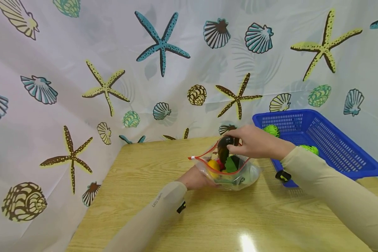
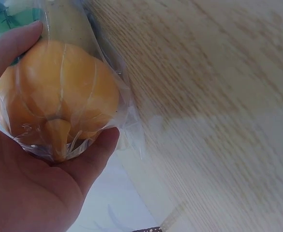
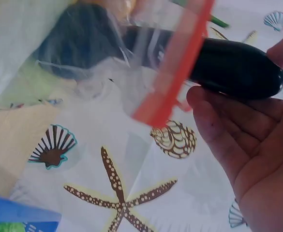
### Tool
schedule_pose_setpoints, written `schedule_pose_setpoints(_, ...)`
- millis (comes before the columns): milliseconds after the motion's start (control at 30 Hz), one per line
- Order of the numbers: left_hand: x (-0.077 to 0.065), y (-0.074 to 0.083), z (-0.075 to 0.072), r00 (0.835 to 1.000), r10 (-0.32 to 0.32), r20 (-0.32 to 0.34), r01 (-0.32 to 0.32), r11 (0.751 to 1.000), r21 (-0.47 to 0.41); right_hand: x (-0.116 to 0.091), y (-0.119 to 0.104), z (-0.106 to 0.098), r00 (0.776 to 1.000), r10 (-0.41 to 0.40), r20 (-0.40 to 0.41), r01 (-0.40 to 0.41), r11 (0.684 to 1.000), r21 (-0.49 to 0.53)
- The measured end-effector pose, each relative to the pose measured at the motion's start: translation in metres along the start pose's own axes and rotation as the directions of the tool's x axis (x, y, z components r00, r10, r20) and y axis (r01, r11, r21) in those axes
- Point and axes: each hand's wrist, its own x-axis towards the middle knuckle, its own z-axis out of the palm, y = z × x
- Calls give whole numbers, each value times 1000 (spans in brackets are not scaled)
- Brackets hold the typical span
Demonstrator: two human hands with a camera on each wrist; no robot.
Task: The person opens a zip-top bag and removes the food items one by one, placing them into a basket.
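Observation:
A clear zip bag point(image 1: 250, 176) with a red zip edge stands with its mouth spread on the table. My left hand point(image 1: 197, 177) grips its left side from outside, fingers and thumb around an orange toy pumpkin point(image 2: 59, 84) seen through the plastic. My right hand point(image 1: 253, 140) holds a dark, glossy eggplant point(image 3: 235, 67) by one end at the bag's mouth. Its other end reaches down past the red zip edge point(image 3: 172, 77) into the bag. A yellow-orange piece point(image 1: 213, 166) and a green leaf-like piece point(image 1: 230, 165) show inside; other contents are partly hidden.
A blue plastic basket point(image 1: 332, 136) stands to the right, behind my right forearm, with bright green textured items point(image 1: 272, 130) in it. The wooden table point(image 1: 145, 164) meets a white curtain point(image 1: 182, 31) printed with starfish and shells.

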Motion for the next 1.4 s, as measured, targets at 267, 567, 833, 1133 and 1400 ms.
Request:
schedule_pose_setpoints(267, -2, 4, 1, 993, -120, -3, 120, 992, 27, -24, 12, -28, 991, 42, -130, -28, 994, 107)
schedule_pose_setpoints(567, -1, 5, 0, 993, -114, 7, 114, 993, 23, -76, 19, -71, 952, 62, -301, -48, 997, 53)
schedule_pose_setpoints(833, 0, 6, -1, 991, -134, 15, 134, 990, -33, -118, 41, -89, 903, 204, -378, -184, 979, 88)
schedule_pose_setpoints(1133, -1, 3, 0, 994, -109, 14, 110, 994, -23, -142, 75, -84, 893, 407, -193, -432, 894, -116)
schedule_pose_setpoints(1400, -1, 3, 1, 992, -126, 17, 126, 992, -11, -150, 103, -64, 889, 457, 44, -439, 875, -203)
